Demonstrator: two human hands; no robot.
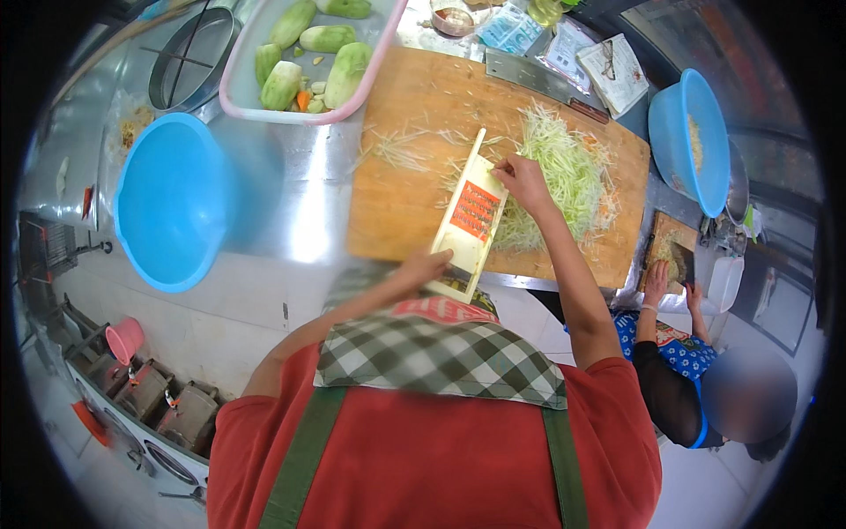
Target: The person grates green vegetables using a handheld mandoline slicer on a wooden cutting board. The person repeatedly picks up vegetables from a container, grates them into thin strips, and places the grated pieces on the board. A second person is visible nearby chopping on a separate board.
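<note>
My left hand (426,268) grips the lower end of a cream plastic grater (470,211), which leans across the near part of a large wooden cutting board (410,211). At the grater's upper right edge is my right hand (522,178), its fingertips pinched together; whether they hold a small piece cannot be made out. Just right of the grater lies a big heap of pale green shreds (562,172), with some orange shreds along its right side. A few loose shreds (400,149) are scattered on the board's left part.
A pink-rimmed tray (228,86) holds several peeled green vegetables. Left stands a blue plastic basin (168,205); another blue basin (707,145) is at the right. A cleaver (529,74) lies along the board's far edge. At right, a co-worker (667,383) cuts on a small board (681,231).
</note>
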